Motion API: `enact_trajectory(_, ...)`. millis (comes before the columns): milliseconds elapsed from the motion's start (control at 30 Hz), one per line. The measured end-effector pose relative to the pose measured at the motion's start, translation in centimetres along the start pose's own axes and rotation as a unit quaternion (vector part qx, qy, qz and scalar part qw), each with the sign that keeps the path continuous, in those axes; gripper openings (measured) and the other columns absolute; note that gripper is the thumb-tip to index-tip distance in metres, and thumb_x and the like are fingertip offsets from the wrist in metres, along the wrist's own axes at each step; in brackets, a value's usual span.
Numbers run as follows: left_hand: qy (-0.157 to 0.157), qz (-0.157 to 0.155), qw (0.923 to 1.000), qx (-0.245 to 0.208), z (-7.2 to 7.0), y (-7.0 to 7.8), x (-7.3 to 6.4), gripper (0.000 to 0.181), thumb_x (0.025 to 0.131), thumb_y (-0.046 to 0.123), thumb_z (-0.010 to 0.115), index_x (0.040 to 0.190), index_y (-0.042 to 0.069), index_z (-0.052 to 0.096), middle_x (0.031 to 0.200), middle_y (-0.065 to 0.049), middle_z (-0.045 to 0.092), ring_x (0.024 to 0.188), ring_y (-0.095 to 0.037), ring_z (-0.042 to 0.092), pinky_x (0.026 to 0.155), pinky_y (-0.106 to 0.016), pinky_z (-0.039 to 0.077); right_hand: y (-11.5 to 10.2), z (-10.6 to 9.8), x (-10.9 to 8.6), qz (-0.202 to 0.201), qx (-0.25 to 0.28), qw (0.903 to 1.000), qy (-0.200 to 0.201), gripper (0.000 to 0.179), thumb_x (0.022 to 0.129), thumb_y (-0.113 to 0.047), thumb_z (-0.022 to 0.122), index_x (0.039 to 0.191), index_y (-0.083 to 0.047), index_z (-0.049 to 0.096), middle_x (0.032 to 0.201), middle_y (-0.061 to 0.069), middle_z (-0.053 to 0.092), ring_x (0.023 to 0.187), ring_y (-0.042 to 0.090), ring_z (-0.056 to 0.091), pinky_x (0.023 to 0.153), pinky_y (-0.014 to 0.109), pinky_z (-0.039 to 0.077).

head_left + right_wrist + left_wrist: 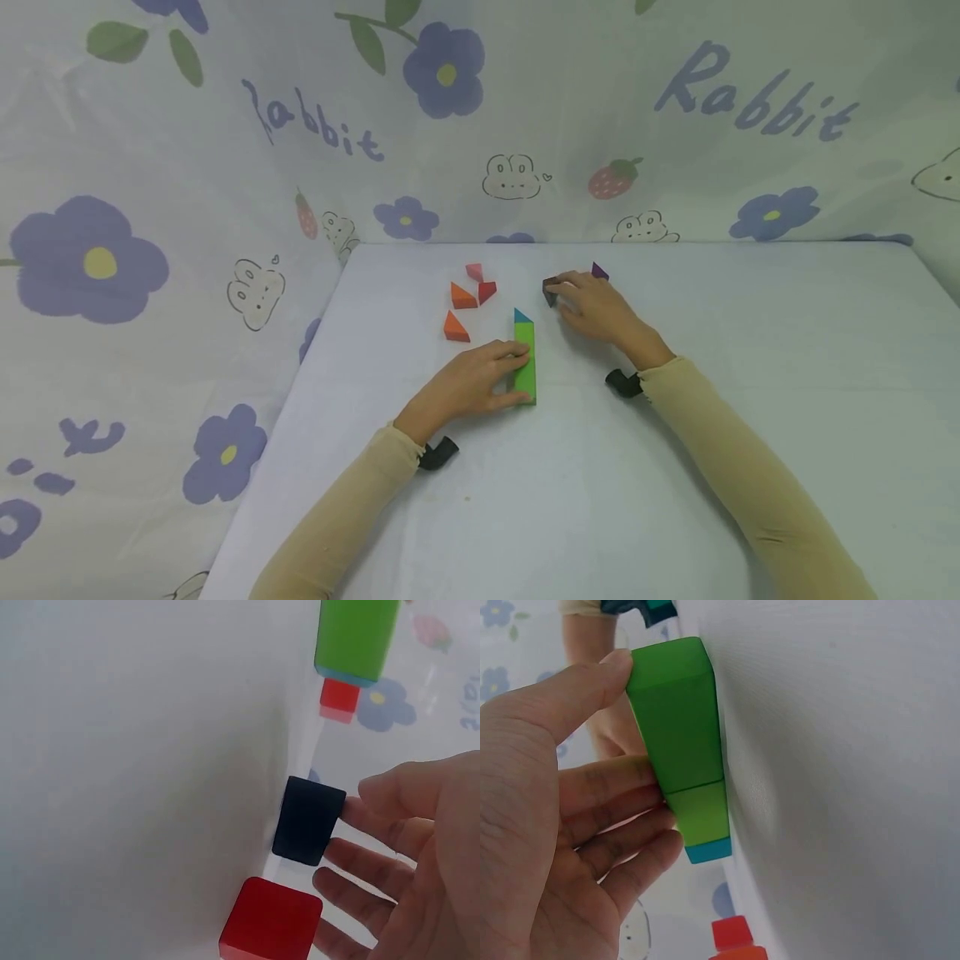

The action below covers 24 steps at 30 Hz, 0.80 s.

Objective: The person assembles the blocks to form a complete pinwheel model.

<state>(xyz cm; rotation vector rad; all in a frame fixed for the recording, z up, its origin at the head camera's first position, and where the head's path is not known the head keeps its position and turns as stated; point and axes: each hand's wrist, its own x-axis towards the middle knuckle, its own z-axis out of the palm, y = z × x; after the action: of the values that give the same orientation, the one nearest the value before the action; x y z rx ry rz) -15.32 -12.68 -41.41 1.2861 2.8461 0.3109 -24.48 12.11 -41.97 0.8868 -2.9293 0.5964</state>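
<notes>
In the head view, my left hand [480, 382] rests on a row of green blocks [525, 367], with a blue triangular block [522, 316] at its far end. The left wrist view shows the thumb against the near green block [679, 720] and the other fingers loosely extended along the row's side. My right hand [600, 310] is farther back, its fingers by a black block [551, 292]. Seen from the right wrist, the index and middle fingertips meet that block's edge while the thumb stands apart. Close below the fingers is a red block [271, 919], which the hand hides from the head camera.
Left of the green row lie two orange wedge blocks [462, 296], a small red block [487, 291] and a pink block [475, 272]. A purple block [599, 271] shows behind my right hand. A patterned cloth [570, 125] hangs behind the white table [750, 317].
</notes>
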Motion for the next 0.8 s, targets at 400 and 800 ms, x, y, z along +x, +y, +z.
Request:
enact_trajectory(400,0.002,-0.001,1.0,0.0,0.0,0.0,0.0,0.063,0.087,0.05,0.069,0.134,0.008,0.061,0.141,-0.002,0.056,0.131,-0.016,0.051,0.108,-0.029,0.045,-0.9,0.2,-0.6,-0.018,0.015,0.9992,-0.033,0.044,0.097,-0.014,0.056,0.141,-0.009,0.053,0.152,0.014,0.043,0.141,0.035,0.039,0.115,0.057,0.032)
enact_trajectory(800,0.015,0.011,0.9998,0.001,0.0,0.0,0.1,0.063,0.087,0.049,0.07,0.132,0.007,0.062,0.14,-0.003,0.057,0.13,-0.017,0.053,0.106,-0.029,0.047,-1.5,0.9,-1.2,-0.039,0.026,0.9977,-0.049,0.047,0.098,-0.017,0.056,0.144,-0.014,0.049,0.152,0.012,0.043,0.141,0.031,0.038,0.116,0.053,0.033)
